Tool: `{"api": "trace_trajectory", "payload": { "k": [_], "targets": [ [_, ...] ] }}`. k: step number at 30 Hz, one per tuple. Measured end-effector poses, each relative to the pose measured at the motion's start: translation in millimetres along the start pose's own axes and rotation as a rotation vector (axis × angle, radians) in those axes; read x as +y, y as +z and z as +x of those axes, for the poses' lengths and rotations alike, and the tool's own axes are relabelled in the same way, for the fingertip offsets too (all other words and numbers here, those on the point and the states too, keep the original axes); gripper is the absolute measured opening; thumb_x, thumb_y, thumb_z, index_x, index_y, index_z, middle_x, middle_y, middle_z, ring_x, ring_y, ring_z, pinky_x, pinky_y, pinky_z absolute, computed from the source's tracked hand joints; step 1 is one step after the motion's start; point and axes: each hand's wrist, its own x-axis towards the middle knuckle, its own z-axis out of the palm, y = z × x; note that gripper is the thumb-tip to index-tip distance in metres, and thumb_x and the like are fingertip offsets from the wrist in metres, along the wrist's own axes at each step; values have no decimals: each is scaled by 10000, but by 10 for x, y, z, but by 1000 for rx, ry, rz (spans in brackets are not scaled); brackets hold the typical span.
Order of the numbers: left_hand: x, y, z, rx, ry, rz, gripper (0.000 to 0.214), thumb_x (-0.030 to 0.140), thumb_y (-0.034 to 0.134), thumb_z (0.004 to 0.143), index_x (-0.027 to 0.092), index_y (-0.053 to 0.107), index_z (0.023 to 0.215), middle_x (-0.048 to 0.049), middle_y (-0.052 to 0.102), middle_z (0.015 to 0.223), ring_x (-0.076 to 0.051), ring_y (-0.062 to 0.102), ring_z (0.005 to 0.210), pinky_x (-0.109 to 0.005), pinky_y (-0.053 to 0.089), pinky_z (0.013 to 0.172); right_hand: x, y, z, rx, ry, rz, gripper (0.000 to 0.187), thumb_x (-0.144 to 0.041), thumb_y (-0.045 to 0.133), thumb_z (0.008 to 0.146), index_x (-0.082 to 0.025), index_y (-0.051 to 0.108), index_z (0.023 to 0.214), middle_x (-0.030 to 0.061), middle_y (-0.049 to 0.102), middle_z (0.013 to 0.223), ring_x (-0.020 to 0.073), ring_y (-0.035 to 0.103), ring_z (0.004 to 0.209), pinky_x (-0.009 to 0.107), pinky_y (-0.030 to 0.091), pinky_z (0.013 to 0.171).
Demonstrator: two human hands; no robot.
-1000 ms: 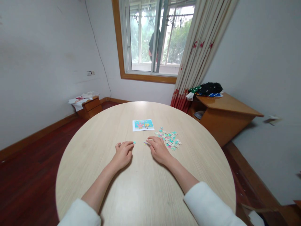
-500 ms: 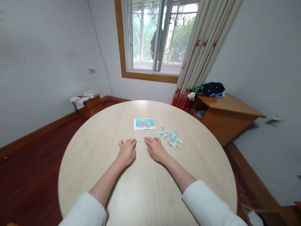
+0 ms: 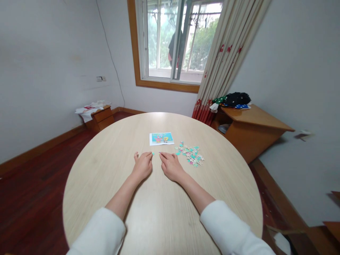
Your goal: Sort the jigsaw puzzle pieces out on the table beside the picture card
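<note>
My left hand (image 3: 142, 165) rests on the pale round table (image 3: 159, 219), its fingers closed at the tips on a small teal jigsaw puzzle piece (image 3: 153, 153). Opposite it, my right hand (image 3: 172, 166) has its fingertips closed on another small jigsaw puzzle piece (image 3: 159, 153), mostly covered by the fingers. A narrow gap separates the two pieces. Just beyond the hands lies a printed picture card (image 3: 161, 139) with pink and yellow cartoon figures on blue. To the right of my right hand is a loose pile of puzzle pieces (image 3: 191, 154), some teal, some pale side up.
A wooden cabinet (image 3: 255, 122) with dark and spotted cloths (image 3: 235, 100) stands beyond the table on the right. At the far left is a low wooden drawer unit (image 3: 102, 118) with white cloth on it. A curtain (image 3: 228, 53) hangs beside the window (image 3: 170, 42).
My right hand has come slightly nearer to my left, so the gap between the two pieces is a little smaller. The whole view has shifted slightly. The card and pile lie as before.
</note>
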Motion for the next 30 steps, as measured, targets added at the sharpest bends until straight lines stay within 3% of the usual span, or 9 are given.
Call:
{"api": "trace_trajectory", "payload": {
  "k": [12, 17, 20, 23, 26, 30],
  "targets": [
    [-60, 7, -1, 13, -8, -24, 463, 44, 366, 769, 213, 613, 1123, -137, 599, 1285, -244, 513, 1225, -607, 148, 1080, -101, 19, 38, 18, 5, 11, 430, -145, 345, 908, -111, 486, 1313, 161, 490, 1381, 231, 402, 1288, 438, 285, 1029],
    [-80, -19, 3, 38, -15, -72, 442, 63, 375, 766, 207, 616, 1108, -125, 600, 1289, -232, 522, 1213, -566, 159, 1083, 23, -64, 41, 78, 69, -7, 392, -123, 372, 886, -132, 559, 1231, 135, 557, 1302, 226, 457, 1214, 404, 291, 1014],
    [-90, -90, 6, 114, -31, -123, 350, 83, 364, 774, 193, 654, 936, -99, 697, 1106, -218, 601, 1073, -496, 247, 1031, 214, -192, -12, 130, 275, -99, 303, -102, 392, 863, -132, 656, 1009, 133, 637, 1072, 243, 526, 1048, 376, 347, 915],
    [-102, -156, 15, 186, -94, -115, 276, 105, 348, 784, 184, 588, 675, -76, 709, 810, -214, 629, 848, -436, 325, 891, 364, -283, -93, 148, 397, -179, 278, -108, 405, 862, -128, 661, 967, 145, 631, 1012, 262, 524, 1001, 378, 355, 869],
    [-114, -177, 28, 216, -125, -76, 270, 116, 328, 783, 196, 461, 563, -61, 634, 659, -209, 585, 714, -398, 332, 791, 376, -283, -138, 122, 404, -229, 278, -119, 415, 865, -114, 662, 991, 169, 622, 1017, 282, 518, 1000, 398, 346, 868],
    [-123, -159, 36, 226, -127, -90, 259, 115, 310, 785, 212, 361, 551, -33, 574, 598, -192, 537, 639, -365, 321, 745, 267, -199, -127, 68, 340, -232, 252, -130, 448, 855, -116, 678, 957, 181, 624, 1020, 296, 518, 1022, 416, 337, 886]
  ]
}}
